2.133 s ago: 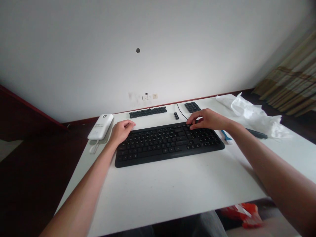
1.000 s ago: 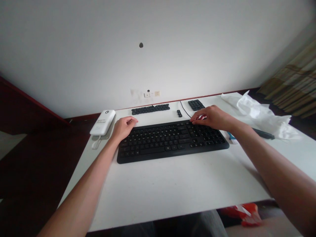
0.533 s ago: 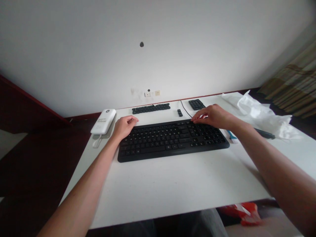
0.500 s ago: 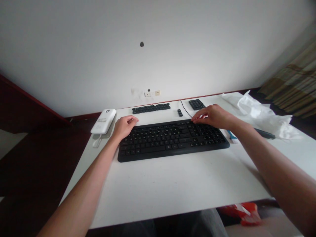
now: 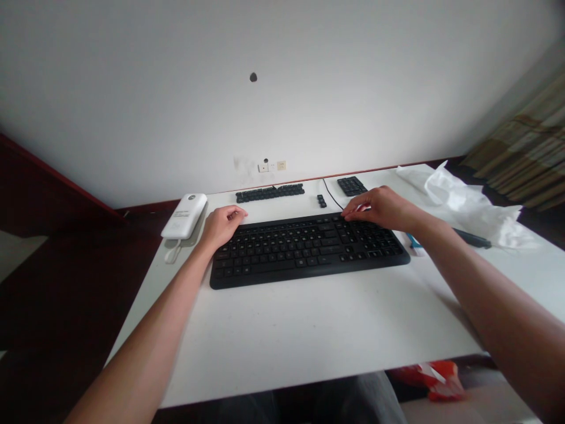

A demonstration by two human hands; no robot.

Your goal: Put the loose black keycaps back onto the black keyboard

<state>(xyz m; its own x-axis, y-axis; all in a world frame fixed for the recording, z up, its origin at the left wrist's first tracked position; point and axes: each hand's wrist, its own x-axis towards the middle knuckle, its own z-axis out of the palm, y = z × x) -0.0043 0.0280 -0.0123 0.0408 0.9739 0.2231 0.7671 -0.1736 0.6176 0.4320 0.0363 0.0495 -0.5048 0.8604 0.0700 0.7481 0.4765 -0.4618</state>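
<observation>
Black full-size keyboard (image 5: 309,247) lies flat and square at the centre of the white bench (image 5: 309,330), its cable (image 5: 329,197) running off the far edge toward 12 o'clock.

Left hand (image 5: 220,225) rests at the keyboard's far-left corner, about 10 o'clock from its centre, fingers curled loosely inward; the grip is half folded and holds nothing that can be seen. Right hand (image 5: 382,207) sits over the far edge at about 2 o'clock, fingertips (image 5: 348,215) drawn close together and touching the top key row. Whether a keycap is pinched between them cannot be told.

Judgement: the step in hand is work on the top row of keys, with the left hand steadying the board. The next move calls for a small, vertical action at the fingertips while the left hand keeps the board from sliding.

Condition of the keyboard: matte, dark, legends faint, keys appear mostly seated; the area under the right hand is hidden.

Beyond it, at 12 o'clock, lie a strip of loose keycaps (image 5: 270,192), a small keycap cluster (image 5: 322,201) and a block of number-pad keycaps (image 5: 352,186). A white power bank (image 5: 184,215) lies at 10 o'clock. At 3 o'clock are a blue brush (image 5: 415,244), crumpled white plastic wrap (image 5: 468,206) and a dark tool (image 5: 472,238).
</observation>
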